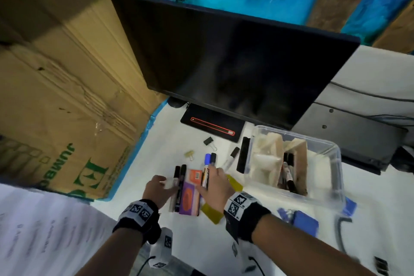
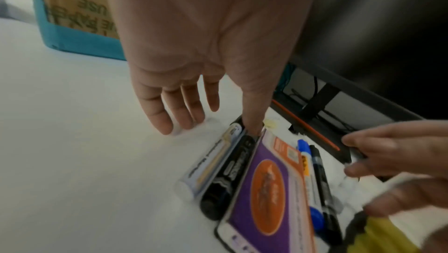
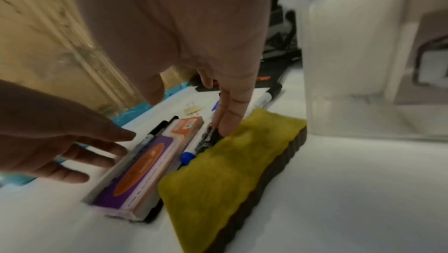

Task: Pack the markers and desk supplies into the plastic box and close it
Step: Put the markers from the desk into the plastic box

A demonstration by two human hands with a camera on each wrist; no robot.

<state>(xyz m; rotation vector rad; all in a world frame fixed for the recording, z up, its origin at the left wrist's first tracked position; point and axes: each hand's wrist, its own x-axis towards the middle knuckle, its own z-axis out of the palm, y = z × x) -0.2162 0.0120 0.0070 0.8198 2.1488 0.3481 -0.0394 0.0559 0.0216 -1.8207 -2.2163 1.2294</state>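
A purple-and-orange packet [image 1: 190,194] lies on the white table between my hands. Two markers [image 1: 178,182], one white and one black, lie against its left side. My left hand [image 1: 159,188] rests beside them with straight fingers, and its thumb [image 2: 253,123] touches down between the black marker [image 2: 226,178] and the packet [image 2: 266,195]. Blue and black markers [image 1: 209,164] lie on the packet's right. My right hand [image 1: 216,182] covers them, a straight fingertip [image 3: 227,123] pressing the black one beside the yellow eraser [image 3: 225,171]. The clear plastic box [image 1: 331,163] stands open to the right and holds brown paper and several markers.
A black binder clip [image 1: 209,141], a gold clip [image 1: 190,154], a loose marker [image 1: 231,157] and a black bar [image 1: 243,157] lie behind the hands. A dark monitor [image 1: 235,63] stands at the back, a cardboard carton [image 1: 67,96] on the left. Blue lid clips [image 1: 305,223] lie near my right forearm.
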